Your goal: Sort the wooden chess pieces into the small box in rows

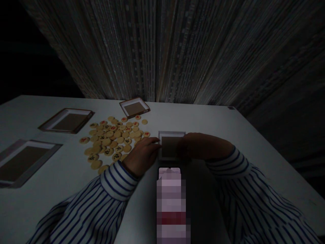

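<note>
Striped shirt sleeves, blue on white, come in from the bottom of the view and meet at a small shallow box [170,146] on the pale table [228,135]. Just below the box, nearest the camera, a pink upright object [169,173] is blurred out and cannot be identified. The left hand [142,154] rests with its fingertips against the box's left edge, fingers curled loosely; it seems to steady that side, though whether it truly pinches the rim I cannot tell in this dim light. The right hand [200,145] lies across the box's right side, fingers closed over the rim, likely bracing the box from that side so it stays square on the table.

Just left of the left hand spreads a loose heap of round wooden game pieces [114,139], tan discs marked in red or black, lying flat and face up, close enough to reach easily.

Farther off, three more shallow trays sit with their insides showing: a small one [134,107] beyond the heap, a wider one [67,120] to the left, and another [24,161] near the left edge. Behind the table hangs a dark streaked backdrop [177,51].
</note>
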Demonstrator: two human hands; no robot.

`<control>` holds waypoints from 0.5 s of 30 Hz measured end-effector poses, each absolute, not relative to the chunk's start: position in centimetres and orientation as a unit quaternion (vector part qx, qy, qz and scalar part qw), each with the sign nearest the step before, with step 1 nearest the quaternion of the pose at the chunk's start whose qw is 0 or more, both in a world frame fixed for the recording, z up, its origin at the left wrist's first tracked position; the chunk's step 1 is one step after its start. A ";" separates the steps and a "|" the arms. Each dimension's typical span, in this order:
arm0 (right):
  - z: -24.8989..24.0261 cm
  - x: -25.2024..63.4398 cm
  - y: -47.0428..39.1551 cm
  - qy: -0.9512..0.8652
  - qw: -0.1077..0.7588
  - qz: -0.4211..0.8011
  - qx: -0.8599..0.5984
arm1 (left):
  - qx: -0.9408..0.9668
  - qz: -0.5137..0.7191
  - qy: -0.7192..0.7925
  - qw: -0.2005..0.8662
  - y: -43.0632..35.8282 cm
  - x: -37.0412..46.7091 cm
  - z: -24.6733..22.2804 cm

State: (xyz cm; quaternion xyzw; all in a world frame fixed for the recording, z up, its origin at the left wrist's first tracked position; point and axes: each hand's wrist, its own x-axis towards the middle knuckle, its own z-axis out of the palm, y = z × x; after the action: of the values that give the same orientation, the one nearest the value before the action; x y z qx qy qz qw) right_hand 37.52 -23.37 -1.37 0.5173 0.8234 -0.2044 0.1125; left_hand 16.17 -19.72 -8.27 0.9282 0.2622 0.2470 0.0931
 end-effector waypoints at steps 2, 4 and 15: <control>-1.5 37.5 -23.3 0.832 0.116 -0.200 0.505 | 0.929 0.242 0.263 0.092 -19.7 16.2 -8.2; -1.6 37.4 -23.2 0.834 0.124 -0.206 0.497 | 0.929 0.244 0.263 0.090 -19.8 16.2 -8.2; -1.1 37.2 -23.5 0.845 0.109 -0.187 0.489 | 0.929 0.244 0.262 0.099 -19.7 16.2 -8.1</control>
State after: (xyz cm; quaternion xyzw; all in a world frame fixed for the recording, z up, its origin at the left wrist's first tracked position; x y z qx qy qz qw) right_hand 37.17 -23.51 -1.14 0.4888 0.8451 -0.1874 0.1086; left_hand 16.25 -19.71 -8.08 0.9286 0.2616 0.2439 0.0990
